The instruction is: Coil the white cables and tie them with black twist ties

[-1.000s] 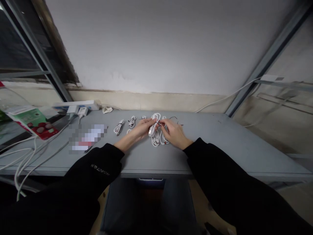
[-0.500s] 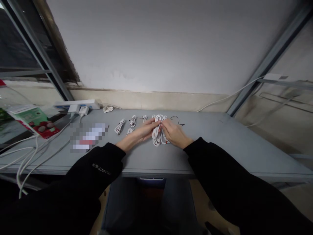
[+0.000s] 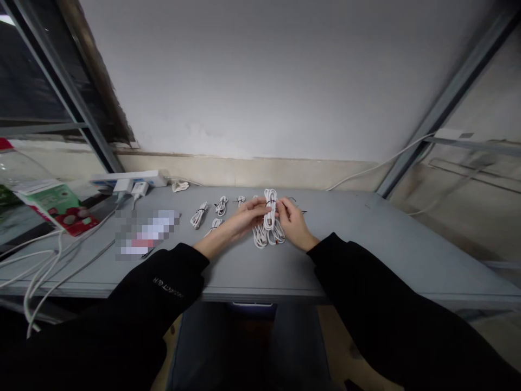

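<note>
Between my hands stands a coiled white cable (image 3: 269, 217), its loops gathered into a narrow bundle, with a thin black tie (image 3: 269, 202) across its upper part. My left hand (image 3: 245, 219) reaches in from the left, fingertips on the bundle. My right hand (image 3: 292, 222) pinches it from the right, near the tie. Lower loops of white cable (image 3: 260, 237) rest on the grey table (image 3: 345, 244) below my hands. Several smaller tied white cable bundles (image 3: 221, 206) lie in a row to the left.
A blurred-out flat item (image 3: 147, 233) lies left of the bundles. Behind it stands a white power strip (image 3: 127, 180) with plugs, and loose white cables (image 3: 40, 271) hang over the left table edge. A printed box (image 3: 57, 203) and a plastic bottle (image 3: 18, 169) stand at far left.
The cable's upper loops have been lifted and narrowed into an upright bundle. The black tie now shows around it, and my hands have closed in at that upper part.
</note>
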The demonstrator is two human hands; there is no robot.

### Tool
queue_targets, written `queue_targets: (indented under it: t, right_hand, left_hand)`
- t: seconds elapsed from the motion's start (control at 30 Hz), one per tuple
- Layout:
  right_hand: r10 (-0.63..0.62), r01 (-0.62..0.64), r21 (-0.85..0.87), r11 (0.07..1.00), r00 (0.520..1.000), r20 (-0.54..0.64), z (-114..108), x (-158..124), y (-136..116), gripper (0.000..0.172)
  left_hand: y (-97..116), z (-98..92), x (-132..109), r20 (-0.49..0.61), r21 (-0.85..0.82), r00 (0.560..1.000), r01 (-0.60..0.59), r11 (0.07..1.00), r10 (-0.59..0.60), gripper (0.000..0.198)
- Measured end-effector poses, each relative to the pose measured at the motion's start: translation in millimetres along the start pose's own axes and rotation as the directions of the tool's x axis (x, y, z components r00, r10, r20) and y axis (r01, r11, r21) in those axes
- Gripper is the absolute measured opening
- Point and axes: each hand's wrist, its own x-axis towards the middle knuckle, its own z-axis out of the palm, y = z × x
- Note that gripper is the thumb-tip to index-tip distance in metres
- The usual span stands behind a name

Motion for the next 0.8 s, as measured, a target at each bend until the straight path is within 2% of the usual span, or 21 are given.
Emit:
queue_targets:
  t: [0.1, 0.2, 0.27, 0.4, 0.57, 0.7, 0.8]
  right_hand:
    - [0.117, -0.116, 0.171, 0.978, 0.993, 0.008, 2, 3, 4, 0.035]
    - [0.226, -0.260, 0.337, 0.905, 0.964, 0.137, 3, 6, 5, 0.041]
    - [0.263, -0.338, 0.421, 0.842, 0.938, 0.227, 3, 8, 3, 0.043]
    - [0.306, -0.427, 0.542, 0.724, 0.902, 0.303, 0, 8, -4, 0.041]
    - [0.321, -0.534, 0.568, 0.626, 0.841, 0.436, -4, 10, -12, 0.039]
    - [0.313, -0.637, 0.494, 0.592, 0.746, 0.588, -10, 13, -11, 0.043]
    - [0.330, -0.711, 0.479, 0.515, 0.680, 0.655, -15, 16, -8, 0.040]
  left_hand:
    - [0, -2.0, -3, 0.004, 0.208, 0.990, -0.141, 0.968, 0.144, 0.021]
    - [1, -2.8, -5, -0.004, 0.386, 0.971, -0.217, 0.896, 0.237, 0.022]
    - [1, -2.8, -5, -0.017, 0.449, 0.959, -0.247, 0.859, 0.284, 0.022]
    - [1, -3.2, -4, -0.013, 0.510, 0.936, -0.295, 0.808, 0.350, 0.023]
    - [1, -6.0, -6, 0.079, 0.619, 0.900, -0.381, 0.687, 0.428, 0.022]
    - [3, -7.1, -10, 0.134, 0.676, 0.860, -0.443, 0.589, 0.493, 0.022]
    - [4, -9.9, -11, 0.240, 0.706, 0.831, -0.504, 0.498, 0.501, 0.024]
